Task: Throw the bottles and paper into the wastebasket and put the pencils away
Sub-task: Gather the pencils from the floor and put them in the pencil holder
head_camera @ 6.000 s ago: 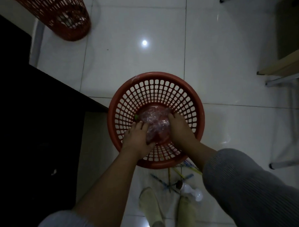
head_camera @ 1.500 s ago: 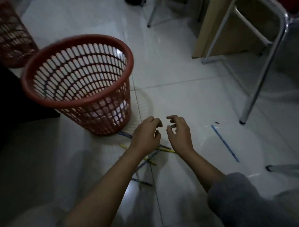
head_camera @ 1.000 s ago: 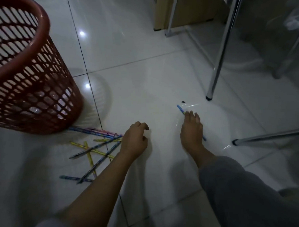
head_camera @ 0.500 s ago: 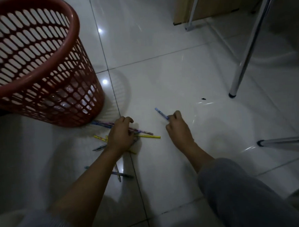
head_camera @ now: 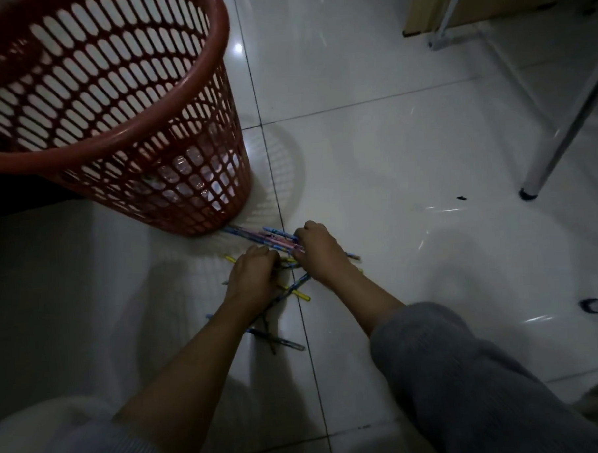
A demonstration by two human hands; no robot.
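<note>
Several blue, pink and yellow pencils (head_camera: 257,235) lie scattered on the white tile floor just in front of the red wastebasket (head_camera: 139,140). My right hand (head_camera: 317,251) is closed around a blue pencil and rests on the pile. My left hand (head_camera: 253,276) is curled down over other pencils beside it; whether it grips one is hidden. A clear plastic bottle (head_camera: 193,183) shows through the basket's mesh near its bottom. More pencils (head_camera: 278,342) lie under my left forearm.
A metal chair leg (head_camera: 561,139) stands at the right, with another leg tip (head_camera: 590,305) lower right. A wooden furniture base (head_camera: 469,3) is at the top right. A small dark speck (head_camera: 461,197) lies on the tile. Dark furniture (head_camera: 12,194) sits behind the basket at left.
My right hand picked a blue pencil off the floor at the right and carried it left to the pile. My left hand settled onto the pile. The view moved closer.
</note>
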